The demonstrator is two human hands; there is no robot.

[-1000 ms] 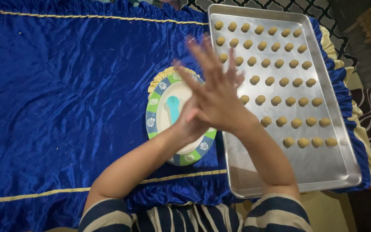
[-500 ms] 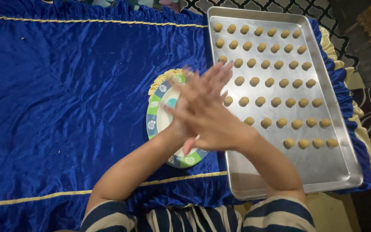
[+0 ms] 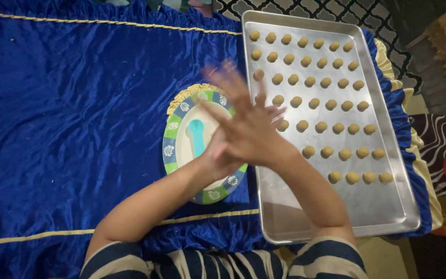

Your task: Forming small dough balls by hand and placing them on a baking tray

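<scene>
Blue cloth (image 3: 68, 129); palms pressed together over plate (image 3: 174, 150) edge, beside tray (image 3: 388, 155).

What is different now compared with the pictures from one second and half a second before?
The hands, left hand and right hand, stay pressed palm to palm above the plate, but they have slid against each other: the fingers changed their angle in each picture and are blurred now. Nothing was visibly picked up or released. The tray, dough balls, blue spoon and blue cloth stayed in place.

Navy sleeves with cream stripes, 2 bare forearms; fingers (image 3: 228, 82) perhaps ringless, blurred.
</scene>
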